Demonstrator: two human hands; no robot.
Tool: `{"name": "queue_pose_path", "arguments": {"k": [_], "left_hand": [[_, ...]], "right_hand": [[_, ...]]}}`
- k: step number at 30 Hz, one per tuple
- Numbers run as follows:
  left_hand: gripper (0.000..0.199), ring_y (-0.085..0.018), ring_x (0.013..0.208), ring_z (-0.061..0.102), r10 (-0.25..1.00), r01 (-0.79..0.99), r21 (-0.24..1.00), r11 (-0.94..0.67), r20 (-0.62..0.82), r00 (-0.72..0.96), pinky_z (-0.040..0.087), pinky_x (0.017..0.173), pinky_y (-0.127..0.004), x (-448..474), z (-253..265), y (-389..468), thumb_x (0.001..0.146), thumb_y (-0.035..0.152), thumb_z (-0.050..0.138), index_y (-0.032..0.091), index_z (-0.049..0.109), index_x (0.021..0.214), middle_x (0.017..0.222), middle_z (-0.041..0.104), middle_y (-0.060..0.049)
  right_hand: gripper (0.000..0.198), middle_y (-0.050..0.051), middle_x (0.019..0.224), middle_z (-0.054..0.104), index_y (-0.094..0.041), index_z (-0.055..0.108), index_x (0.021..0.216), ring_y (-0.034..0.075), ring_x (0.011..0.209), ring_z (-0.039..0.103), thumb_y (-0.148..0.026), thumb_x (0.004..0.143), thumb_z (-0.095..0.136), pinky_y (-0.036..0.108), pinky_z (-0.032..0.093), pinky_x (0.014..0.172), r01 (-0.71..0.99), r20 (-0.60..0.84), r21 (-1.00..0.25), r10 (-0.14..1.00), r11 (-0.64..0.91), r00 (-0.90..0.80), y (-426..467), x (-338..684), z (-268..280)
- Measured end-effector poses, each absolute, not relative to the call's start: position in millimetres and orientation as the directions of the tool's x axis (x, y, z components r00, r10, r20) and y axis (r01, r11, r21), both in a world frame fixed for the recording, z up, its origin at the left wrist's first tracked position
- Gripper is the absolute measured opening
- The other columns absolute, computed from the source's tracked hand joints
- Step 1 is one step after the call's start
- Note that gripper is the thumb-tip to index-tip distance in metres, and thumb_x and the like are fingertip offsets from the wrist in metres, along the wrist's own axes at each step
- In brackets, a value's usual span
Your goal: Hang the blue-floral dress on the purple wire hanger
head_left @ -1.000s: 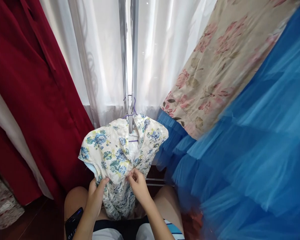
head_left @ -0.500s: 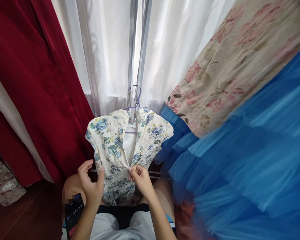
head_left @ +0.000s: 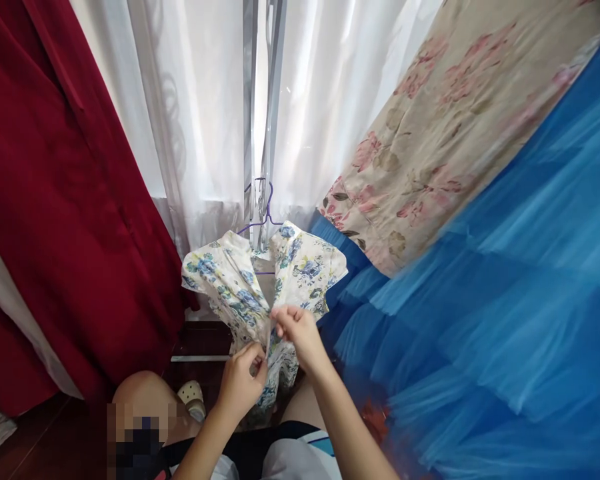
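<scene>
A white dress [head_left: 307, 270] with blue flowers, short-sleeved and open at the neck, hangs in front of me on a purple hanger [head_left: 269, 207]. My right hand [head_left: 300, 330] pinches its front edge at the bottom of the V-neck. Lower down and to the left, my left hand [head_left: 244, 377] is closed on the same front edge, fingers and thumb together. Between the hands the cloth edge runs nearly straight. Below, the garment bunches in folds between my knees.
A metal stand [head_left: 261, 100] rises behind the hanger, before a white curtain [head_left: 195, 120]. Dark red cloth [head_left: 80, 220] hangs at left. Beige floral cloth [head_left: 420, 147] and blue tulle [head_left: 470, 320] crowd the right. A cream clog [head_left: 191, 393] shows beside my knee.
My left hand has gone from open at the dress's left side to closed on its front edge. My right hand has risen slightly, still pinching. The view has shifted a little.
</scene>
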State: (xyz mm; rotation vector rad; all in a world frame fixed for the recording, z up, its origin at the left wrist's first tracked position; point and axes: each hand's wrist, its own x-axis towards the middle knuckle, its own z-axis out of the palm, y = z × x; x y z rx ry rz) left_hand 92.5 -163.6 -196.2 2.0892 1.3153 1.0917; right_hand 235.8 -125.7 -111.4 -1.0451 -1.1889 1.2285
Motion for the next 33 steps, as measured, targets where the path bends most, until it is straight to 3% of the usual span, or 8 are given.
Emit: {"name": "queue_pose_path", "arguments": {"k": [7, 10, 14, 17, 22, 26, 29, 33], "left_hand": [[0.025, -0.025, 0.077, 0.064, 0.920, 0.827, 0.403, -0.393, 0.174, 0.352, 0.036, 0.063, -0.030, 89.3, -170.4, -174.5, 0.075, 0.006, 0.050, 0.021, 0.062, 0.091, 0.092, 0.068, -0.010], [0.018, -0.024, 0.073, 0.064, 0.907, 0.782, 0.466, -0.414, 0.136, 0.399, 0.037, 0.062, -0.029, 81.2, -156.8, -165.3, 0.078, 0.011, 0.055, 0.021, 0.066, 0.088, 0.084, 0.069, -0.008], [0.031, -0.018, 0.071, 0.062, 0.883, 0.556, 0.687, -0.468, 0.391, 0.259, 0.042, 0.066, -0.026, 68.6, -97.4, -133.8, 0.092, 0.029, 0.052, 0.024, 0.059, 0.122, 0.079, 0.066, -0.001], [0.042, -0.015, 0.069, 0.058, 0.751, 0.465, 0.623, -0.629, 0.641, 0.158, 0.042, 0.070, -0.025, 67.8, -35.7, -102.3, 0.098, 0.032, 0.045, 0.024, 0.048, 0.139, 0.080, 0.064, 0.000], [0.027, -0.016, 0.070, 0.057, 0.612, 0.500, 0.430, -0.752, 0.736, 0.288, 0.041, 0.066, -0.024, 84.3, 17.7, -70.7, 0.097, 0.033, 0.047, 0.016, 0.067, 0.093, 0.076, 0.063, -0.003], [0.027, -0.015, 0.068, 0.060, 0.607, 0.480, 0.517, -0.709, 0.794, 0.042, 0.044, 0.065, -0.023, 73.1, 22.0, -60.1, 0.097, 0.034, 0.048, 0.014, 0.064, 0.090, 0.072, 0.062, -0.002], [0.027, -0.014, 0.073, 0.061, 0.584, 0.451, 0.615, -0.647, 0.780, -0.226, 0.046, 0.068, -0.022, 29.4, 15.3, -36.1, 0.094, 0.036, 0.052, 0.013, 0.065, 0.092, 0.076, 0.064, -0.003], [0.024, -0.013, 0.076, 0.061, 0.655, 0.178, 0.819, -0.545, 0.549, -0.519, 0.048, 0.073, -0.023, -37.8, -32.7, 4.6, 0.086, 0.036, 0.056, 0.013, 0.062, 0.092, 0.082, 0.064, -0.002]], "right_hand": [[0.029, -0.004, 0.051, 0.049, -0.015, 0.064, 0.069, 0.005, 0.041, 0.033, -0.043, 0.074, 0.070, 0.020, 0.021, 0.038, -0.280, 0.265, -0.922, 0.963, 0.268, 0.048, -54.6, 224.6, -7.1], [0.030, -0.004, 0.052, 0.052, -0.015, 0.063, 0.072, 0.006, 0.041, 0.035, -0.044, 0.075, 0.069, 0.020, 0.023, 0.039, -0.271, 0.302, -0.913, 0.952, 0.305, 0.052, -56.4, 219.9, -4.3], [0.029, -0.004, 0.050, 0.053, -0.017, 0.063, 0.075, 0.007, 0.041, 0.038, -0.045, 0.078, 0.068, 0.021, 0.028, 0.041, -0.233, 0.351, -0.904, 0.934, 0.357, 0.071, -72.7, 221.5, -11.8], [0.028, -0.004, 0.049, 0.054, -0.017, 0.062, 0.074, 0.007, 0.041, 0.040, -0.043, 0.081, 0.067, 0.020, 0.030, 0.043, -0.193, 0.413, -0.890, 0.910, 0.414, 0.048, -80.7, 226.9, -6.8], [0.029, -0.004, 0.052, 0.054, -0.018, 0.057, 0.073, 0.009, 0.045, 0.044, -0.044, 0.086, 0.062, 0.022, 0.034, 0.047, -0.061, 0.506, -0.860, 0.862, 0.506, 0.019, -75.4, 229.3, -8.1], [0.029, -0.005, 0.051, 0.048, -0.020, 0.053, 0.070, 0.010, 0.046, 0.041, -0.042, 0.086, 0.060, 0.023, 0.030, 0.047, 0.134, 0.539, -0.839, 0.840, 0.528, 0.067, -62.3, 223.2, -41.2], [0.031, -0.005, 0.051, 0.047, -0.020, 0.051, 0.067, 0.010, 0.046, 0.040, -0.043, 0.086, 0.059, 0.024, 0.028, 0.047, 0.136, 0.480, -0.871, 0.877, 0.472, 0.031, -62.6, 225.5, -68.0], [0.032, -0.006, 0.047, 0.046, -0.020, 0.051, 0.069, 0.009, 0.042, 0.036, -0.046, 0.084, 0.062, 0.023, 0.026, 0.044, 0.010, 0.362, -0.932, 0.932, 0.363, -0.024, -77.1, 234.5, -88.9]]}}
